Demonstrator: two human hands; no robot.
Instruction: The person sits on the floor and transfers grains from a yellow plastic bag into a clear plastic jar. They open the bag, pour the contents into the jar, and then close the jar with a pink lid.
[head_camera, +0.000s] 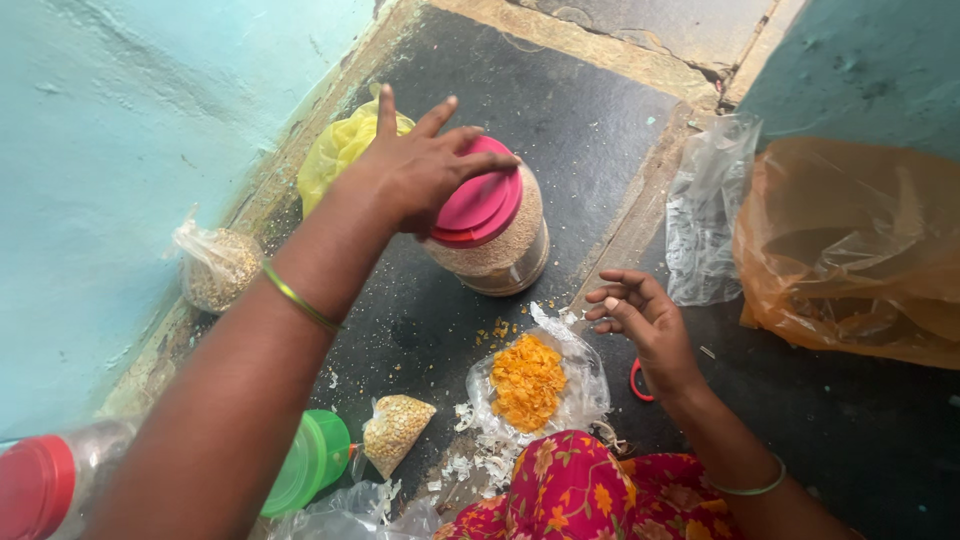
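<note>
Dark stone floor (560, 110) is bounded by a pale turquoise wall (120, 150) along its left edge, and near the middle of that floor a clear jar (500, 250) of pale grain is stood upright, capped by a pink lid (480, 203). That lid is gripped from above by the left hand (415, 170), whose fingers are spread over the rim and closed on it; the jar sits directly beneath the palm, its body untouched. The right hand (640, 320) is held loosely curled and empty, just off the jar's right side, above a red ring (638, 380) on the floor. Since only the lid is held, the jar could be tipped or dragged and grain spilled if the lid sticks or is turned unevenly. Just in front of the jar, an opened clear bag of orange flakes (528, 380) is laid, with a small packet of lentils (395, 430) beside it. Farther out, a green-lidded container (310, 462), a red-capped bottle (40, 485), a knotted grain bag (215, 268), a yellow bag (335, 150) and an orange plastic bag (850, 250) are seen
</note>
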